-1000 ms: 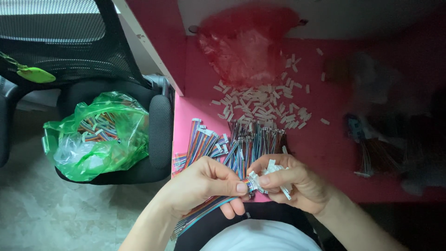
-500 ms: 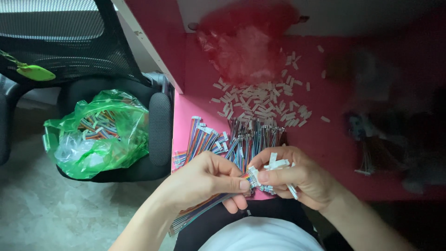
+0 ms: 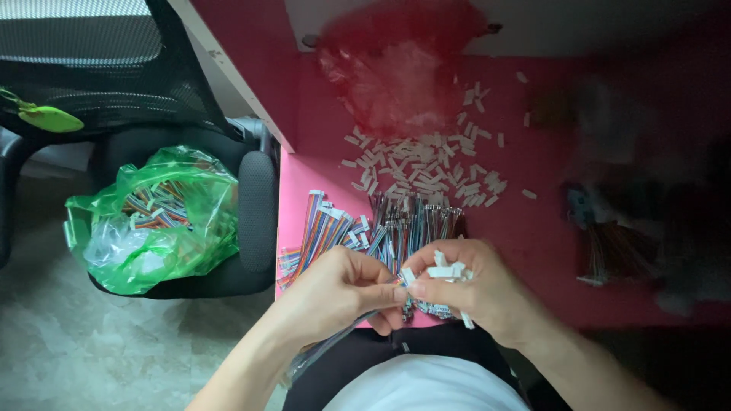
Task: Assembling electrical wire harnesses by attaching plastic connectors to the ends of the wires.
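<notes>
My left hand (image 3: pixel 339 293) pinches a bundle of multicoloured ribbon wires (image 3: pixel 327 350) that trails down toward my lap. My right hand (image 3: pixel 476 293) holds several small white plastic connectors (image 3: pixel 445 269) and meets the left fingertips at the wire's end. Just beyond both hands, a pile of multicoloured wire harnesses (image 3: pixel 358 228) lies on the pink table (image 3: pixel 533 228). Further back, loose white connectors (image 3: pixel 426 171) are scattered over the table.
A red plastic bag (image 3: pixel 396 68) with more white parts lies at the table's far side. A green bag of finished wires (image 3: pixel 156 221) sits on a black office chair (image 3: pixel 255 198) to the left. Dark blurred items (image 3: pixel 617 243) lie at the right.
Both hands have shifted slightly, staying together at the wire end; the white connectors in my right hand sit a little differently. Nothing else moved.
</notes>
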